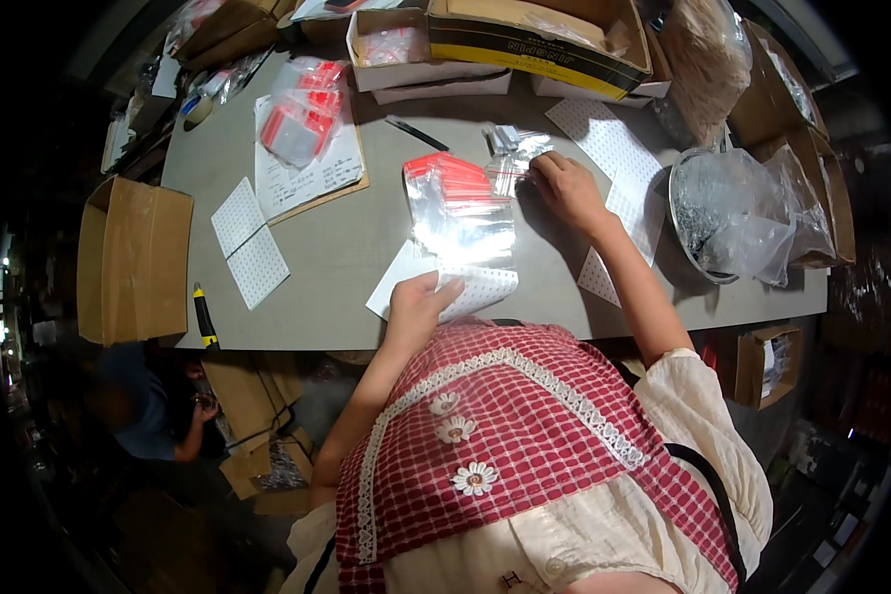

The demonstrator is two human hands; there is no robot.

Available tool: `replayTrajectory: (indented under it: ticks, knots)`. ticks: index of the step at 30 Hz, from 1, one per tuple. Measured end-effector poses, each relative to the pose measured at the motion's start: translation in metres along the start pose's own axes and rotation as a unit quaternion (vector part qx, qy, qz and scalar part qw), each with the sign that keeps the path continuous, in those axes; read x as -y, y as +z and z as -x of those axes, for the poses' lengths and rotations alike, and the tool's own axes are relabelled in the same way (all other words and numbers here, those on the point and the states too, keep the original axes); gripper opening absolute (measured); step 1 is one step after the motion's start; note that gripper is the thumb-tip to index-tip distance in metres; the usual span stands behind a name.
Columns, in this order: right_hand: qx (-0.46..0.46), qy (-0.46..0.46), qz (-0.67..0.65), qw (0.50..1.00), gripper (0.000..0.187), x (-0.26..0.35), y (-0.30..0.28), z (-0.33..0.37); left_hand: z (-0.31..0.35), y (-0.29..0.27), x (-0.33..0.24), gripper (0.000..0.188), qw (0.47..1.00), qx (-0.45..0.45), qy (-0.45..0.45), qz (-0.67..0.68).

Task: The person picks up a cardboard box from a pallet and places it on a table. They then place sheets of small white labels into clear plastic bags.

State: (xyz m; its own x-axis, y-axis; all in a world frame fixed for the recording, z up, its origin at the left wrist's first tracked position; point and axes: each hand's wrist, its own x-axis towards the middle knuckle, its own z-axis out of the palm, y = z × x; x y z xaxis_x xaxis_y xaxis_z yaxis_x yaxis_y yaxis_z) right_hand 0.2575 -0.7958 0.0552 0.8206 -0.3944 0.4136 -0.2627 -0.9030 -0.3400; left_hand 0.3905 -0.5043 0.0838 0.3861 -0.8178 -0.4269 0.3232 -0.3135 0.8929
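Near the table's front edge, my left hand (421, 309) is closed on the edge of a white sheet of small printed labels (480, 289), which curls up. Just beyond it lies a fanned stack of clear zip bags (455, 213) with red tops. My right hand (566, 190) is farther off, to the right of the stack. Its fingertips are pinched on a small clear zip bag (510, 176) with a red line. Several small filled clear bags (515, 141) lie just past that hand; their contents are too small to tell.
A metal bowl (675, 213) of small metal pieces, partly under plastic, stands right. Label sheets (250, 243) lie left and right. More red-topped bags (302, 124) rest on a clipboard. Cardboard boxes (134, 262) edge the table. A yellow-black cutter (204, 315) and black pen (418, 133) lie about. Another person (153, 401) is lower left.
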Motion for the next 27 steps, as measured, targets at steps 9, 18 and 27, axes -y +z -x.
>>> replayTrajectory:
  ticks: [9,18,27]
  knots:
    - [0.041,-0.165,0.058,0.984,0.020,-0.019,0.003,0.005,0.005,0.004,-0.006,0.029,0.999,-0.016,0.007,0.036]
    - [0.093,-0.133,0.031,0.986,0.034,-0.008,-0.031,0.026,0.005,0.002,-0.002,0.028,1.000,-0.014,0.012,0.020]
    - [0.053,-0.056,-0.239,0.968,0.023,0.123,-0.027,0.036,0.001,0.003,0.002,0.026,1.000,0.026,0.017,0.000]
